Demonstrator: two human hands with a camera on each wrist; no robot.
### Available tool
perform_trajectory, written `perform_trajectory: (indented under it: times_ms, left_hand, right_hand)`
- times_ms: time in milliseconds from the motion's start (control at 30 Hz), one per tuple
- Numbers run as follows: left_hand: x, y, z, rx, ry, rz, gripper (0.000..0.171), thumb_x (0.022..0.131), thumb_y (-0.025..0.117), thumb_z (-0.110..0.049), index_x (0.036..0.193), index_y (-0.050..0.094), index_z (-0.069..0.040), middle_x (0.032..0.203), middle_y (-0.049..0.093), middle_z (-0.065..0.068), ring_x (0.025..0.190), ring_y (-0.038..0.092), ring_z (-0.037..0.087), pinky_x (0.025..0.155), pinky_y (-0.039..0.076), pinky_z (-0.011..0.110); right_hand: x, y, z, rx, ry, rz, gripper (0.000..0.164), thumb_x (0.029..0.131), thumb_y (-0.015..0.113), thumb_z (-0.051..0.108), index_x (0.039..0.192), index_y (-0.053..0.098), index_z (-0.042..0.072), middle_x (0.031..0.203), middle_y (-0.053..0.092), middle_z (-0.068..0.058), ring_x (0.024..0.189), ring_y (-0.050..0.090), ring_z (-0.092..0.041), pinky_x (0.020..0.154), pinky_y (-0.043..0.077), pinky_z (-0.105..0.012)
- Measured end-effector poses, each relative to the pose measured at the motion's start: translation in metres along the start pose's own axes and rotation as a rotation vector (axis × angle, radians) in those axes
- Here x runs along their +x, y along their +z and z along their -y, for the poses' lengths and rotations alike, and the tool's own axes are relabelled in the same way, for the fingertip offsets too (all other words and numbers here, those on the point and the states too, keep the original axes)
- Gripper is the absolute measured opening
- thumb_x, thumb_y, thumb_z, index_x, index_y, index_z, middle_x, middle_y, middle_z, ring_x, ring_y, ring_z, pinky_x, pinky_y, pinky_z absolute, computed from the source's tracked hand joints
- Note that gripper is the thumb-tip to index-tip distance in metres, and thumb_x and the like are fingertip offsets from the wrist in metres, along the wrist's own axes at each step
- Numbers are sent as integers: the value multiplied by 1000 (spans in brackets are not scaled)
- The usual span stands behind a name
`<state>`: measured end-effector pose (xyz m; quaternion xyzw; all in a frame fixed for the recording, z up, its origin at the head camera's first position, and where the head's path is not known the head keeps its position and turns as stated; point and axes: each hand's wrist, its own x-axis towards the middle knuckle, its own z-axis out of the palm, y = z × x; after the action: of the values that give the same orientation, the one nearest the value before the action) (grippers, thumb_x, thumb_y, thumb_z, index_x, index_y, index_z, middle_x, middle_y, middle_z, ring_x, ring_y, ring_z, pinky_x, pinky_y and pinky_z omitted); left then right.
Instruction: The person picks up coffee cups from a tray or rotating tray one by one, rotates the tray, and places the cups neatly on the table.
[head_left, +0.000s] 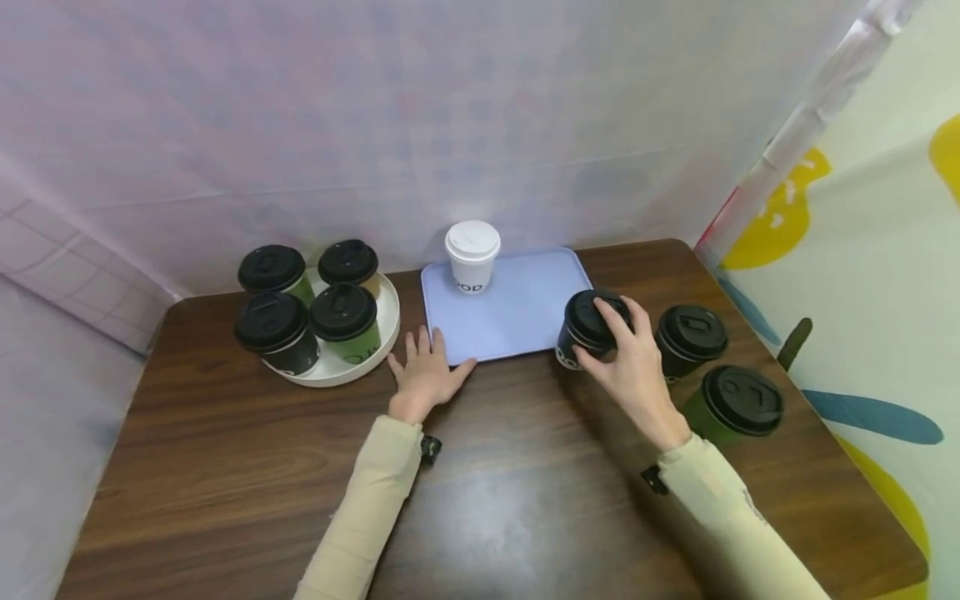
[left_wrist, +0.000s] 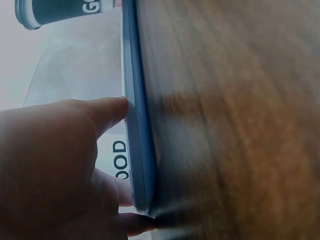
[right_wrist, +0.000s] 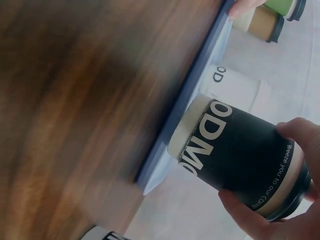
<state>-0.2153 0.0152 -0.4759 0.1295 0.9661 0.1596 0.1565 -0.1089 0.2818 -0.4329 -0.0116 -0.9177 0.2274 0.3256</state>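
My right hand (head_left: 633,371) grips a black paper cup (right_wrist: 235,155) around its upper part, thumb and fingers near the black lid. The cup is at the near right corner of a pale blue tray (head_left: 517,312), and its base overlaps the tray edge in the right wrist view. With fingers spread, my left hand (head_left: 423,379) touches the tray's near left corner; its thumb lies against the rim in the left wrist view. A white lidded cup (head_left: 472,258) stands upright on the tray's back left part.
To the left, a round white plate (head_left: 390,321) bears several black-lidded cups. A black cup (head_left: 686,342) and a green cup (head_left: 731,404) stand right of my right hand. Behind the wooden table (head_left: 480,517) hangs a pale curtain (head_left: 420,125).
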Motion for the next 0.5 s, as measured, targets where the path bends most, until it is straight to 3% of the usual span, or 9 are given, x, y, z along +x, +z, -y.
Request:
perform_trajectory:
  times_ms: [500]
  left_hand:
    - [1,0,1,1,-1,12,96,88,35,-72,153,7,-7,160,-2,18,147,-4,40,110,1,70]
  right_hand:
    - [-19,-6,-14,-39,32,-9,73,69,84,21,134,53,14,136,41,-27,99,58,-49,75,50,-60]
